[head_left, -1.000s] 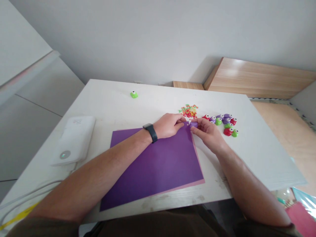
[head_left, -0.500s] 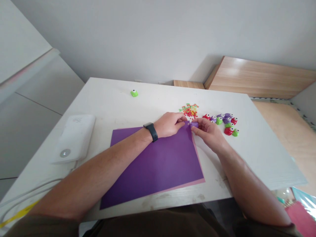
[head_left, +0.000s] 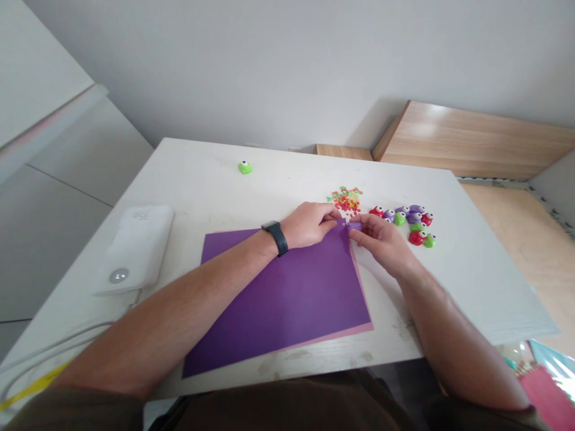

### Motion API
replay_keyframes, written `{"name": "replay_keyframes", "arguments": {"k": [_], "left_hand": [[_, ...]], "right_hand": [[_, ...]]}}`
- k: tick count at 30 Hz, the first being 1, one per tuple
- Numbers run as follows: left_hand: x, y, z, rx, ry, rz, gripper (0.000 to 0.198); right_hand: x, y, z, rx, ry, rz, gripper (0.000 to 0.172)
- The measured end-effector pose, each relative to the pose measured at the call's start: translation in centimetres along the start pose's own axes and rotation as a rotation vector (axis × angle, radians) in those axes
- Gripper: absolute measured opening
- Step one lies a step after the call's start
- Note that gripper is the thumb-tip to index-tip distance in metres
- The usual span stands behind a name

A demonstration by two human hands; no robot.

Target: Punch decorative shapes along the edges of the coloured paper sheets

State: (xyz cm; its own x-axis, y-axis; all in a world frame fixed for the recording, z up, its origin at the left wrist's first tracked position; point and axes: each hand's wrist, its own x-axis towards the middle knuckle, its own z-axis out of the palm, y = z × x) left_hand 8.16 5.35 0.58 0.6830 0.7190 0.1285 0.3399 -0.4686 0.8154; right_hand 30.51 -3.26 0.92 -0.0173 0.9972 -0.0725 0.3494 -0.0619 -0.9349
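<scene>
Left hand (head_left: 309, 224) is curled, fingertips pinching the far corner of the paper (head_left: 287, 299), likely steadying it for the punch (head_left: 354, 226). The sheet lies flat, spreading bodyward from both grips. Right hand (head_left: 381, 242), almost touching the left's fingertips, clamps the purple punch between thumb and fingers at that corner's edge. Confetti (head_left: 345, 199) lies just beyond the grips, and spare punches (head_left: 411, 222) sit right of the right hand.

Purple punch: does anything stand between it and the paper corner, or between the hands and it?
Nothing visible does. The right hand grips the punch at the far right corner of the paper; the left hand holds that corner beside it. The confetti and the other punches lie farther off on the table, apart.
</scene>
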Motion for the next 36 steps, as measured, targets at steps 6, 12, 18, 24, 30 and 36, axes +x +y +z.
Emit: {"name": "replay_keyframes", "arguments": {"k": [6, 12, 18, 24, 30, 36], "left_hand": [[-0.02, 0.15, -0.06, 0.015, -0.003, 0.003, 0.017], [0.01, 0.13, -0.04, 0.015, 0.002, 0.011, 0.017], [0.04, -0.06, 0.11, -0.02, -0.001, 0.008, 0.017], [0.04, 0.08, 0.03, -0.017, -0.008, 0.005, 0.017], [0.0, 0.39, -0.02, -0.024, -0.004, 0.008, 0.017], [0.0, 0.49, -0.03, -0.048, -0.003, 0.008, 0.018]], "right_hand": [[-0.14, -0.55, -0.04, 0.025, -0.018, 0.022, 0.041], [-0.16, -0.5, -0.18, -0.008, -0.041, 0.018, 0.04], [-0.23, -0.45, 0.05, -0.016, -0.049, 0.02, 0.038], [-0.4, -0.71, 0.33, -0.021, -0.059, 0.021, 0.036], [-0.37, -0.62, 0.44, -0.005, -0.072, 0.012, 0.037], [-0.4, -0.77, 0.54, -0.003, -0.075, 0.023, 0.038]]}}
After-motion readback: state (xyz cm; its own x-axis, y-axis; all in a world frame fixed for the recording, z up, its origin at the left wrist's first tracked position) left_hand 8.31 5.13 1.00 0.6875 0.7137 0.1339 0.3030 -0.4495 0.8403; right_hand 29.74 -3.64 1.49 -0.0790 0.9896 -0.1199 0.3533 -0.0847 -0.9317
